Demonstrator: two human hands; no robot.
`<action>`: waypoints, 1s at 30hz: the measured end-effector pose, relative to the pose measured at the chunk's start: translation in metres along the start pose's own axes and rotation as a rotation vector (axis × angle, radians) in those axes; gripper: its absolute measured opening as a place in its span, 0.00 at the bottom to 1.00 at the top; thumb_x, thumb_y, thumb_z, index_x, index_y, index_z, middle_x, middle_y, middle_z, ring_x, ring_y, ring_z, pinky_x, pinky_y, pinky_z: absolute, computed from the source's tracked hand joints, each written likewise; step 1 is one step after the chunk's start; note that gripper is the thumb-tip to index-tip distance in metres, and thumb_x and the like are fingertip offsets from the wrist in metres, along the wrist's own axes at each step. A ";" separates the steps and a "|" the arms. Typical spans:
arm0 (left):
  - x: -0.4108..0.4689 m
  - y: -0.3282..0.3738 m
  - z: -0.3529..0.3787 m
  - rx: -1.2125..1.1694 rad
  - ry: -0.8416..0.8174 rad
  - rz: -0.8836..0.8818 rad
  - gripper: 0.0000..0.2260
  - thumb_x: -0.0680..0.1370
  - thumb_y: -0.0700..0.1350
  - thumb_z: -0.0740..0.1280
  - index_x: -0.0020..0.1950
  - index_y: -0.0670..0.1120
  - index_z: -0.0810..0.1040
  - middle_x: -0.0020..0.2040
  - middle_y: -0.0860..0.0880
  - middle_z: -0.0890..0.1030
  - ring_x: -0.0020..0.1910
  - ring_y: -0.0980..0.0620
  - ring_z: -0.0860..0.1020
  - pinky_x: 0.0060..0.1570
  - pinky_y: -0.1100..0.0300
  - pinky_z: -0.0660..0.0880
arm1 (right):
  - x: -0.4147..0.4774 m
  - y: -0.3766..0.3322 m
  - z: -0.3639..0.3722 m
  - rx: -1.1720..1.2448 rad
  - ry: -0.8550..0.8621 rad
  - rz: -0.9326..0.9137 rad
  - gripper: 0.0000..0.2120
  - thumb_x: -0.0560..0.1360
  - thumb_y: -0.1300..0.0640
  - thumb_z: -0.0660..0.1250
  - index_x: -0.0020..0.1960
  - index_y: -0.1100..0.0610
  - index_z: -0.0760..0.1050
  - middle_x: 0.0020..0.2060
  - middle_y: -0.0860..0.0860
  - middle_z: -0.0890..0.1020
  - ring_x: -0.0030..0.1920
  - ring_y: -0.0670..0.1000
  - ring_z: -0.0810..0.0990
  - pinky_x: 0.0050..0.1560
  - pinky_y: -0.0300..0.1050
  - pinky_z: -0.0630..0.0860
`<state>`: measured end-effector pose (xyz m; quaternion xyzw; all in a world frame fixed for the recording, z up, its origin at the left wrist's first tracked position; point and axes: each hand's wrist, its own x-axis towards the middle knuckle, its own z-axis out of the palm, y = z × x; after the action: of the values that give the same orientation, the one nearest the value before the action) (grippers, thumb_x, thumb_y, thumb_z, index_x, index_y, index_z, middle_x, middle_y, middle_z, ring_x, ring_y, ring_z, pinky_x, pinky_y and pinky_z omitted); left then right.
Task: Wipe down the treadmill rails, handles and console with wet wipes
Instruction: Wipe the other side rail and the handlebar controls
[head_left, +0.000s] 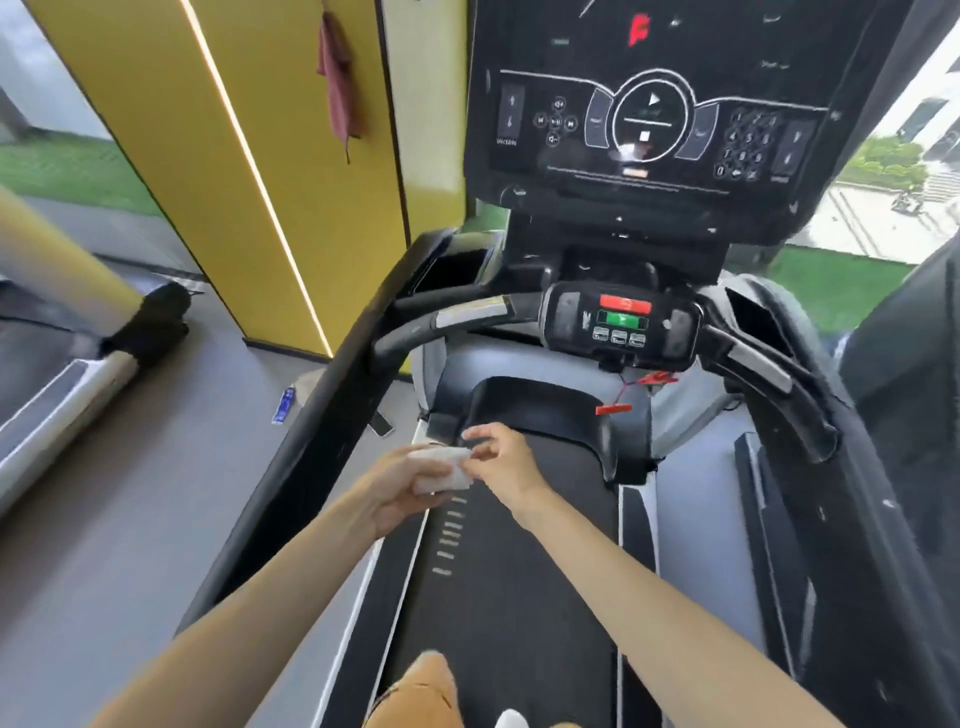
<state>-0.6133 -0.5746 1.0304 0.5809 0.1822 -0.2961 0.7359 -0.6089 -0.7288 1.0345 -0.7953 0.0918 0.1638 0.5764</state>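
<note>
Head view: the black treadmill with its dark matte belt (498, 571) fills the frame from 6 to 12 o'clock. Its glossy black console panel (649, 119), printed with white keys and a round dial, stands at 12 o'clock. The broad black left side rail (311, 441) looks smooth and hard, and its long axis runs from 7 o'clock up toward 12. The matching black right side rail (857, 519) lies at 3 o'clock and is flecked with pale specks. Two curved black handles carry silver metal sensor strips, the left handle (447, 317) at 11 o'clock and the right handle (763, 369) at 2. Between them sits a small black control pod (621, 325) with a red bar above a green one. Both bare forearms reach in from 6 o'clock. The left grip (400, 488) is clamped around a soft, crumpled white wet wipe (444, 470) held in the air above the belt's left edge. The right grip (506, 460) pinches the wipe's right edge with fingertips, probably to spread or refold it. No wiping contact has begun. The left rail lies just beside the wipe at 9 o'clock, so the left grip is the nearer one. A stroke there should follow the rail's long axis, while the console is well apart at 12 o'clock.
</note>
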 end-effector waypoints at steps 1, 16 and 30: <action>0.005 0.003 -0.006 -0.005 0.029 0.003 0.10 0.74 0.34 0.66 0.54 0.42 0.81 0.49 0.43 0.82 0.47 0.49 0.80 0.51 0.53 0.76 | 0.010 -0.003 0.005 -0.031 -0.025 0.007 0.14 0.73 0.68 0.67 0.57 0.59 0.75 0.41 0.51 0.77 0.44 0.49 0.77 0.48 0.43 0.78; 0.125 0.174 -0.083 0.168 0.138 0.241 0.07 0.74 0.32 0.65 0.48 0.41 0.81 0.37 0.48 0.82 0.36 0.52 0.78 0.35 0.64 0.76 | 0.138 -0.105 0.002 -0.472 0.023 -0.412 0.10 0.76 0.64 0.58 0.50 0.60 0.78 0.47 0.52 0.81 0.48 0.51 0.77 0.48 0.44 0.72; 0.236 0.210 -0.011 1.678 -0.098 1.637 0.09 0.77 0.31 0.63 0.52 0.41 0.80 0.44 0.44 0.77 0.41 0.45 0.74 0.47 0.52 0.72 | 0.231 -0.139 -0.082 -0.848 -0.100 -0.064 0.32 0.77 0.69 0.53 0.78 0.55 0.50 0.72 0.59 0.66 0.69 0.59 0.67 0.66 0.52 0.67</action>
<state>-0.2973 -0.5850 1.0401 0.8160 -0.5268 0.2163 0.0997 -0.3347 -0.7527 1.0958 -0.9555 -0.0363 0.2073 0.2069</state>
